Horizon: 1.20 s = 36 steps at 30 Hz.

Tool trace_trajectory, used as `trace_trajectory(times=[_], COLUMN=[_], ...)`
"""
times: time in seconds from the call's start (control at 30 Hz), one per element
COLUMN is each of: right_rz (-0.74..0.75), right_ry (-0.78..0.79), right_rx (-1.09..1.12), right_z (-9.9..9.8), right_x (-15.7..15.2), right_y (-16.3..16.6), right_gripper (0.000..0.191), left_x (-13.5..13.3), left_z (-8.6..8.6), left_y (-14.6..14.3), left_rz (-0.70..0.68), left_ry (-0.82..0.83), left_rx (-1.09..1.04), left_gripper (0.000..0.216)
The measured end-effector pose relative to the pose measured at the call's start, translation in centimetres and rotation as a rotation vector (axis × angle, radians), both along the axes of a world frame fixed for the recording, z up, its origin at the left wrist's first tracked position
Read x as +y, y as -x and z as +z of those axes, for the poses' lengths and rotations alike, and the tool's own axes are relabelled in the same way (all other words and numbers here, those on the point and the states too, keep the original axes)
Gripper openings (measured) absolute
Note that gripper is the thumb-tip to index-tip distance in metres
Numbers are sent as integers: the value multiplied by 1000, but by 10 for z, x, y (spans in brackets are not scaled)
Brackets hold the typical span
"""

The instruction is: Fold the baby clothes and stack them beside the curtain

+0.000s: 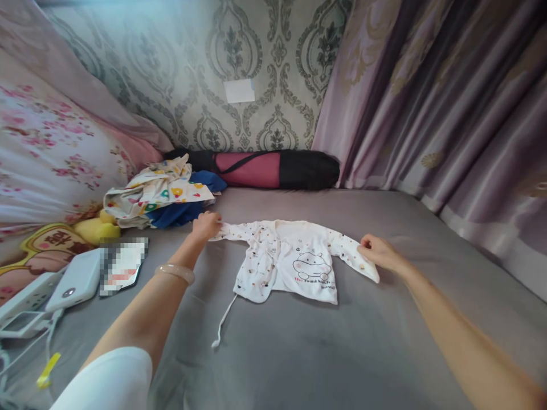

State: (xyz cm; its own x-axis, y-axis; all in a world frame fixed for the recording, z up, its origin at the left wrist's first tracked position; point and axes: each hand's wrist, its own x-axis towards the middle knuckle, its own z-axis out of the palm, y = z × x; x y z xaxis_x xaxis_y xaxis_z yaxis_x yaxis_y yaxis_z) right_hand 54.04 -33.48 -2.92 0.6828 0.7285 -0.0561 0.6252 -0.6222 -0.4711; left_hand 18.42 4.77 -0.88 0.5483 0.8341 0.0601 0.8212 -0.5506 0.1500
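A small white baby shirt (287, 259) with coloured dots and a cartoon animal print lies spread flat on the grey bed sheet (325, 353). Its tie string trails toward me at the lower left. My left hand (207, 225), with a pale bangle on the wrist, pinches the end of the shirt's left sleeve. My right hand (378, 251) is closed on the end of the right sleeve. Both sleeves are stretched outward.
A pile of printed and blue clothes (164, 196) lies behind the left hand. A black and maroon rolled bag (273, 169) rests against the patterned wall. Flowered bedding (47, 154), a yellow toy, a white power bank (77, 279) and cables sit at left. Curtains (448, 114) hang at right.
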Motion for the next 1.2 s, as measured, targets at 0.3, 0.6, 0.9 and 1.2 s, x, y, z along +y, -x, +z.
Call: trace_trajectory(times=[0.3,0.6,0.9,1.2], right_rz=[-45,371,576,446], right_ry=[95,-61,-14,-70], right_rx=[7,-47,-146,174], right_z=[11,47,20,17], right_x=[-17,33,64,64], right_y=[-21,121,207,179], right_gripper=[25,20,13,7], left_x=[-77,-161,-192,-189], left_z=[32,26,-10,11], left_y=[-49,-25,-12,-26], left_rz=[-634,-808,-517,-380], left_ry=[238,421,261,345], left_rx=[-73,-65,-39,0], left_gripper=[27,16,17,15])
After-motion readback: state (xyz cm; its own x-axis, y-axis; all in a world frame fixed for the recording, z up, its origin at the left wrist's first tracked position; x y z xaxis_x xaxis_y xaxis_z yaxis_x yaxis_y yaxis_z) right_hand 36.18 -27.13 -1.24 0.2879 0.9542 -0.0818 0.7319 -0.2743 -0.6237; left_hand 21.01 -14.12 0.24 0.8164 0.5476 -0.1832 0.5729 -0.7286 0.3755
